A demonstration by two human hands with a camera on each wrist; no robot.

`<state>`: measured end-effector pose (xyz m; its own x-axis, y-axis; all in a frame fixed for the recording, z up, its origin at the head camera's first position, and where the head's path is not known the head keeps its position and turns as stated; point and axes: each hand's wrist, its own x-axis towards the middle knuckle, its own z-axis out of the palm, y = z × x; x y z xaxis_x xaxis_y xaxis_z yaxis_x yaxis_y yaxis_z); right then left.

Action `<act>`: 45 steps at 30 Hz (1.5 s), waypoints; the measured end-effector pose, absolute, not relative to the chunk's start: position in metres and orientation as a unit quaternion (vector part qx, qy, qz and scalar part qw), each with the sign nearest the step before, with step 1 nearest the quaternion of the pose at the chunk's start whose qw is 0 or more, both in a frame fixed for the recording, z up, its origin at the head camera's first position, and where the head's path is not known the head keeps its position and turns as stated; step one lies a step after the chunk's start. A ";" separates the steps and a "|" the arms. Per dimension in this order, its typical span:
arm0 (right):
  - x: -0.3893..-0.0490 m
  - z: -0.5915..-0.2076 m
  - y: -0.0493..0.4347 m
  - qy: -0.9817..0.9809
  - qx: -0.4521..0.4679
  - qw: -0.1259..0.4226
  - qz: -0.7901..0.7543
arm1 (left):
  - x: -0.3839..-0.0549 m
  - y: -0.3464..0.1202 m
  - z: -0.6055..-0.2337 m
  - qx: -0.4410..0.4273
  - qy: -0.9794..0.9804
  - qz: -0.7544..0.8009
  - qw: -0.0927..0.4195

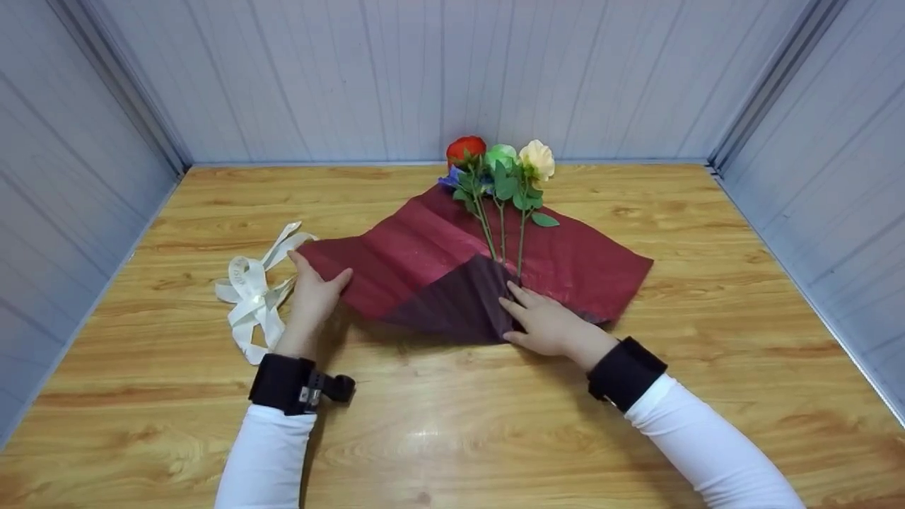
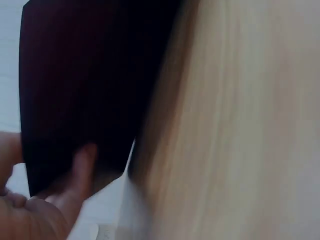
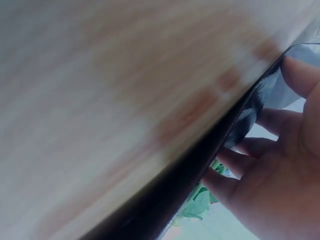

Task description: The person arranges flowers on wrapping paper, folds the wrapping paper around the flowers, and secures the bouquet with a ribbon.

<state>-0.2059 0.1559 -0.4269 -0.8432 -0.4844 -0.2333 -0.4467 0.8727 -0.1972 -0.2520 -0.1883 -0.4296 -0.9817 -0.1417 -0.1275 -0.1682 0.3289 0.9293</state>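
Note:
A sheet of dark red wrapping paper [image 1: 417,247] lies on the table, its near corner folded up as a darker flap [image 1: 452,300] over the lower stems. Artificial flowers lie on the sheet, a red one [image 1: 466,152], a green one [image 1: 501,155] and a cream one [image 1: 537,160], blooms past its far edge. My left hand [image 1: 316,297] holds the sheet's left corner, thumb and fingers apart; in the left wrist view the thumb [image 2: 84,167] shows against the dark paper. With fingers extended, my right hand [image 1: 548,324] presses the flap beside the stems. The stem ends are hidden.
A white ribbon bow [image 1: 258,300] with loose loops lies just left of my left hand. Pale panel walls [image 1: 311,85] border the wooden table [image 1: 438,438] at the back and both sides. Blue petals [image 1: 450,177] peek out under the red bloom.

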 end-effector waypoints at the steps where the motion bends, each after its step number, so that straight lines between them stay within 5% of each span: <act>1: -0.206 -0.427 0.156 0.958 -0.244 0.138 -0.068 | -0.252 -0.186 -0.429 -0.103 0.792 0.602 0.008; 4: -0.205 -0.428 0.157 0.958 -0.244 0.135 -0.068 | -0.251 -0.182 -0.429 -0.111 0.714 0.691 0.029; 11: -0.204 -0.426 0.157 0.959 -0.242 0.131 -0.068 | -0.249 -0.178 -0.429 -0.059 0.449 0.859 0.240; 15: -0.205 -0.427 0.159 0.958 -0.244 0.136 -0.063 | -0.245 -0.173 -0.426 -0.013 0.384 0.876 0.290; 32: -0.203 -0.425 0.162 0.960 -0.269 0.065 -0.038 | -0.237 -0.120 -0.411 0.093 0.281 0.917 0.267; 36: -0.199 -0.424 0.155 0.967 -0.254 -0.011 0.037 | -0.239 -0.101 -0.407 0.108 0.245 0.925 0.268; 45: -0.192 -0.435 0.151 0.870 -0.375 -0.298 0.115 | -0.246 -0.061 -0.404 0.087 0.258 0.926 0.260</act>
